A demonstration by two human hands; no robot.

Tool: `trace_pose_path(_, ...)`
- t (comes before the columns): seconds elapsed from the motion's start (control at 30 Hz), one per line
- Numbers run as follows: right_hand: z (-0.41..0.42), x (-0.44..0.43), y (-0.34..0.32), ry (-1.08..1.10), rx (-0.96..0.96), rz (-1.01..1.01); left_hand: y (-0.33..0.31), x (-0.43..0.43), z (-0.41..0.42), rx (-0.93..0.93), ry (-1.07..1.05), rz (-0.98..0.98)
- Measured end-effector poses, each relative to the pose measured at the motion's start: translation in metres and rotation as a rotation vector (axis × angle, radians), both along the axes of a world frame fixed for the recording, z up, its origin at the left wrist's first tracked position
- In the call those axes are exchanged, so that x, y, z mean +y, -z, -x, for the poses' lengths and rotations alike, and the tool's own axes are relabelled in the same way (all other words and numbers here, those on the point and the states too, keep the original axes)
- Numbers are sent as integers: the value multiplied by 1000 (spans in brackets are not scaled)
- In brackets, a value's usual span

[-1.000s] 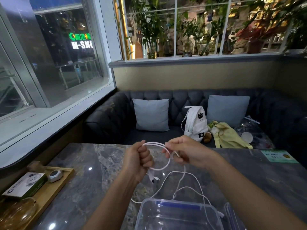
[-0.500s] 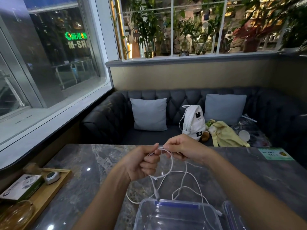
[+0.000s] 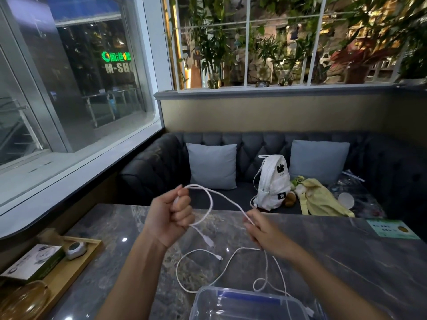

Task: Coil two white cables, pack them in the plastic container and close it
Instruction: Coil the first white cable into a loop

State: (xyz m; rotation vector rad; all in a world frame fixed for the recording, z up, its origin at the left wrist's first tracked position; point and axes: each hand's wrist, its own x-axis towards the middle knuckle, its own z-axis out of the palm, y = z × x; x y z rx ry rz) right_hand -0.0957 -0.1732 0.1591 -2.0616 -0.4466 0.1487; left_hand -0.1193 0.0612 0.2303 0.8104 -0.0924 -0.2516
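Note:
My left hand [image 3: 171, 215] is a fist raised above the grey marble table [image 3: 346, 262], closed on a loop of a white cable [image 3: 211, 199]. From the fist the cable's plug end hangs down toward the table. My right hand [image 3: 261, 229] pinches the same cable farther along, to the right and slightly lower. More white cable [image 3: 184, 257] lies in loose curves on the table below my hands; I cannot tell where one cable ends and the other begins. The clear plastic container [image 3: 249, 303] stands open at the bottom edge, with a strand running over its right rim.
A wooden tray [image 3: 76, 264] with a small box, a white gadget and a glass dish sits at the left. A green card [image 3: 392, 228] lies on the table's far right. Behind the table is a dark sofa with cushions, a white backpack [image 3: 273, 181] and a yellow bag.
My hands have drawn apart. The right hand slid down and right along the cable, stretching a length between them, while the left fist rose slightly with its loop.

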Motion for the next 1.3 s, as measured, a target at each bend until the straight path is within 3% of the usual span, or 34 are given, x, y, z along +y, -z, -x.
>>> trace_pose_path(0.13,1,-9,4,191,-101,-110,-10,25,-1,-53,-123,35)
trace_pose_path(0.2,3,-10,1,290,-228,-49,-9,30,-1,-51,-150,27)
trace_pose_path(0.37,9,0,-15,225,-696,710,3,24,-4,2,-191,-43)
trace_pose_path(0.5,25,10,-38,57,-874,896,8,19,-6,5,-184,-125)
trace_pose_path(0.67,37,20,-56,-280,-823,754,10,4,-4,-6,-167,-329)
trace_pose_path(0.83,50,36,-79,-382,-784,524,13,-19,0,29,-102,-424)
trace_pose_path(1.07,40,49,-90,-255,-645,420,23,-38,12,-83,107,-594)
trace_pose_path(1.3,28,38,-84,-97,-545,289,30,-30,10,-22,295,-353)
